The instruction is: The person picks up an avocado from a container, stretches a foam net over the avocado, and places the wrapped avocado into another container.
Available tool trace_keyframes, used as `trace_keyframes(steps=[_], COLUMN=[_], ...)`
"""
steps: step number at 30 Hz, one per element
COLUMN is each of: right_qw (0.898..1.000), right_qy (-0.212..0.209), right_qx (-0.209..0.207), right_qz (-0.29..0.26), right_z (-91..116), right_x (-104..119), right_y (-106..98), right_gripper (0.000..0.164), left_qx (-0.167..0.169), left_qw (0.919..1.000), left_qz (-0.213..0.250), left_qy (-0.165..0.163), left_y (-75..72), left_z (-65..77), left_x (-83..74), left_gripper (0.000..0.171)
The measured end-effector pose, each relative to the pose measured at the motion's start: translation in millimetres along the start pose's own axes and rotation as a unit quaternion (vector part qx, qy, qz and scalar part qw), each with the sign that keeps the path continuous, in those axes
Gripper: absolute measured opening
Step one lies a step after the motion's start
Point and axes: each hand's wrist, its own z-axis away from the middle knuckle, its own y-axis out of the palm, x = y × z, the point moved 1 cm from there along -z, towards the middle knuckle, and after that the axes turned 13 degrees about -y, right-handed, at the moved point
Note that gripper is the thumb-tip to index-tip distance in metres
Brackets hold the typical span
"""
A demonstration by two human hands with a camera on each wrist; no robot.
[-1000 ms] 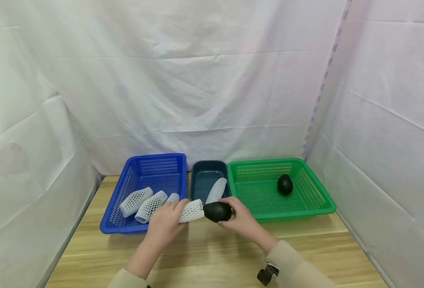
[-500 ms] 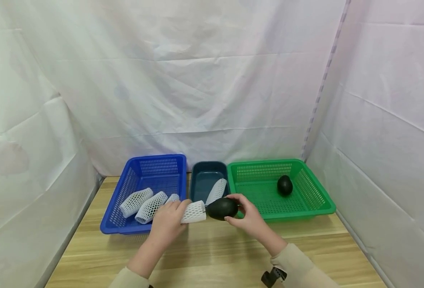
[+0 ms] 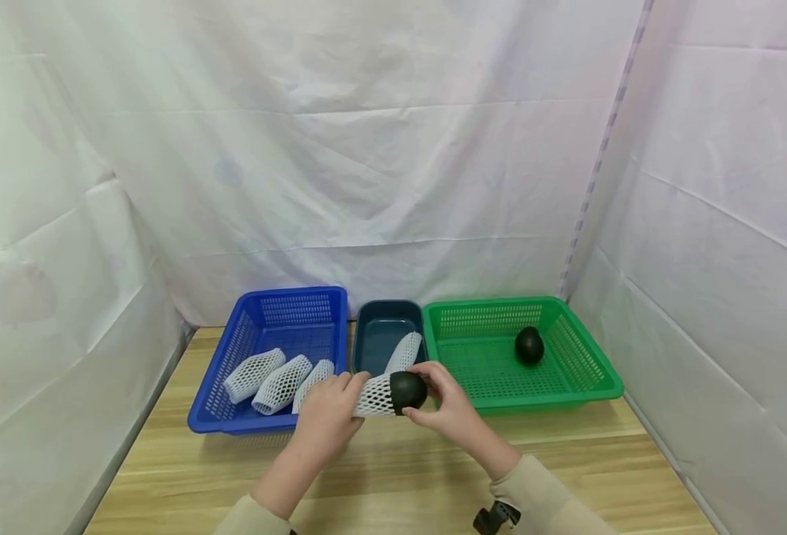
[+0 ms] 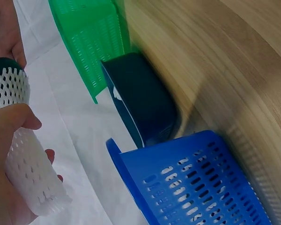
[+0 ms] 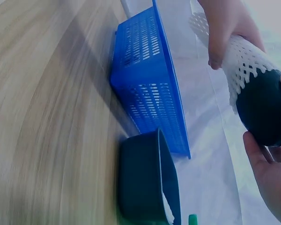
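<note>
My left hand (image 3: 329, 412) grips a white foam net sleeve (image 3: 374, 396) round its middle, above the table in front of the containers. My right hand (image 3: 452, 409) holds a dark avocado (image 3: 409, 391) by its wide end, between thumb and fingers. The avocado's narrow part is inside the sleeve's mouth; the wide end sticks out. In the right wrist view the net's edge fits round the avocado (image 5: 264, 110). The left wrist view shows the left thumb and fingers curled round the sleeve (image 4: 33, 164), whose other end hangs out below the hand.
A blue basket (image 3: 293, 291) at left holds three white foam net sleeves (image 3: 282, 384); whether they are filled is unclear. A dark teal tray (image 3: 388, 304) in the middle holds another sleeve (image 3: 403, 352). A green basket (image 3: 500, 405) at right holds one avocado (image 3: 530, 345).
The avocado's narrow end was at the sleeve's mouth, then moved slightly right; now the sleeve covers about half of it. My left hand has moved right, my right hand back left.
</note>
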Motion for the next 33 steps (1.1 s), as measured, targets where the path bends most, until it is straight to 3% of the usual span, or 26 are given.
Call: trace_keyframes(steps=[6, 10, 14, 20, 33], right_qw=[1.000, 1.000, 0.997, 0.989, 0.991], right_qy=[-0.012, -0.013, -0.016, -0.093, -0.065], right_qx=[0.009, 0.001, -0.001, 0.000, -0.032], right_qz=[-0.014, -0.025, -0.070, -0.118, -0.116], right_z=[-5.9, -7.1, -6.6, -4.2, -3.5], right_x=[33.7, 39.4, 35.2, 28.3, 0.6], right_y=[3.0, 5.3, 5.8, 1.8, 7.6], right_gripper=[0.051, 0.053, 0.051, 0.041, 0.035], left_qx=[0.013, 0.007, 0.004, 0.006, -0.056], left_qw=[0.9998, 0.9997, 0.9996, 0.9988, 0.9983], left_qz=[-0.014, -0.018, -0.013, 0.006, 0.000], left_qy=[-0.009, -0.015, -0.026, -0.049, -0.020], left_y=[-0.9, -2.8, -4.9, -8.2, -2.3], left_z=[-2.0, -3.0, -4.0, -5.1, -8.0], left_x=[-6.1, -9.4, -10.7, -10.8, -18.3], left_gripper=[0.058, 0.065, 0.067, 0.066, 0.065])
